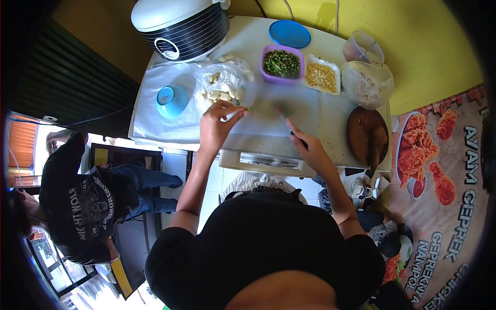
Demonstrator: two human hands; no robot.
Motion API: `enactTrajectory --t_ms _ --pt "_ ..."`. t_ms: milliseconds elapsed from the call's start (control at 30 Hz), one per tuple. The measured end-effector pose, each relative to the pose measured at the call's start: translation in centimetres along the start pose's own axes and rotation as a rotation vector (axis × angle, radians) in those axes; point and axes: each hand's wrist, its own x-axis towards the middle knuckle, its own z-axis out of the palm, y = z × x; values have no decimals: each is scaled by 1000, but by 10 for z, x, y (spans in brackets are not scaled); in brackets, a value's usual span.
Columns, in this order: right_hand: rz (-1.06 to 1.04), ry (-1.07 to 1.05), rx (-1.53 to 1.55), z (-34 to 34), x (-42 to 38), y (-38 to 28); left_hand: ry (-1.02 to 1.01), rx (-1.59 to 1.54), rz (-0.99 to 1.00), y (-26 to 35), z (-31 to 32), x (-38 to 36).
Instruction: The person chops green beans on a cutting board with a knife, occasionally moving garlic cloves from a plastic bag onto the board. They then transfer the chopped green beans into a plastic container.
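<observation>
My left hand [219,124] pinches a small green piece [247,109] between thumb and fingertips, above the table's pale surface. My right hand [306,144] is closed on the dark handle of a knife [292,133], its blade pointing away toward the upper left and partly blurred. Beyond my hands stands a purple container [281,80] filled with chopped green pieces. Right of it is a white tray [321,75] of chopped pale pieces. Peeled garlic cloves [223,92] lie on a clear plastic bag near my left hand.
A rice cooker [181,31] stands at the back left, with an upturned blue bowl [171,101] nearer. A blue lid [290,34] lies behind the purple container. A round wooden board [367,137] and a plastic bag [367,84] are right. Another person [93,201] stands left.
</observation>
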Motion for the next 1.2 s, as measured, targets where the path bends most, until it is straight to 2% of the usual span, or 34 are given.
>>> enactTrajectory --t_ms 67,133,200,533,667,933,1200 --pt "-4 1 1 0 -1 -1 -143 -29 -98 9 13 -9" --pt "-11 -24 -13 1 -3 -2 -187 -51 -85 10 26 -12" --pt "-13 -29 -12 3 -4 -2 -259 62 -151 10 38 -13" --pt "-51 -26 -15 7 -8 2 -247 56 -183 4 55 -6" --pt "-6 -44 -17 4 -9 -7 -255 58 -196 7 55 -6" --pt "-62 -43 -191 7 0 -15 -251 63 -140 10 54 -5" --pt "-70 -13 -146 20 7 -4 -246 88 -152 11 54 -10"
